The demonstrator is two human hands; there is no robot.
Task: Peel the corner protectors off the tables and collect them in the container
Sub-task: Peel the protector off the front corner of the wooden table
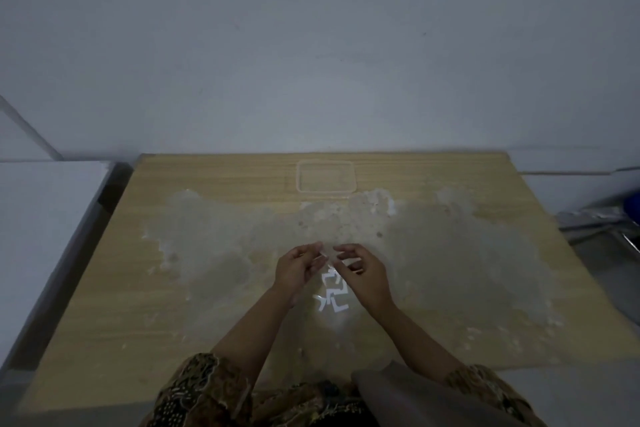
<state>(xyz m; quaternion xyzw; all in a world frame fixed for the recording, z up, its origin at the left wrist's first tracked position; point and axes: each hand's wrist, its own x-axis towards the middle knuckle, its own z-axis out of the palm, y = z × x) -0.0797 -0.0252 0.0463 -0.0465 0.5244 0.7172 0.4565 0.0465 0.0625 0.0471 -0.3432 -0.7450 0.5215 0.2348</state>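
- Left hand [300,265]: raised over the middle of the bench [214,288], fingers curled inward, its fingertips pinching a small clear corner protector [326,255].
- Right hand [360,270]: close beside the left, fingertips nearly meeting it, thumb and forefinger curled toward the same clear piece; whether it actually grips the piece I cannot tell.
- Sleeves [194,388]: dark patterned fabric, at the near edge of the bench.
- White strips [334,293]: several small angular pieces lying on the bench directly below and between the two hands, bunched together, some overlapping.
- Bench surface: pale wood grain, with a wide patch of whitish, cloudy residue spreading left and right behind the hands.
- Container [326,176]: clear, shallow, rectangular with rounded corners, standing at the far edge of the bench, well apart from the hands and straight beyond them; contents not discernible.
- Wall [311,45]: plain grey-white, behind the bench.
- White surface [41,218]: adjoining the bench on the left.
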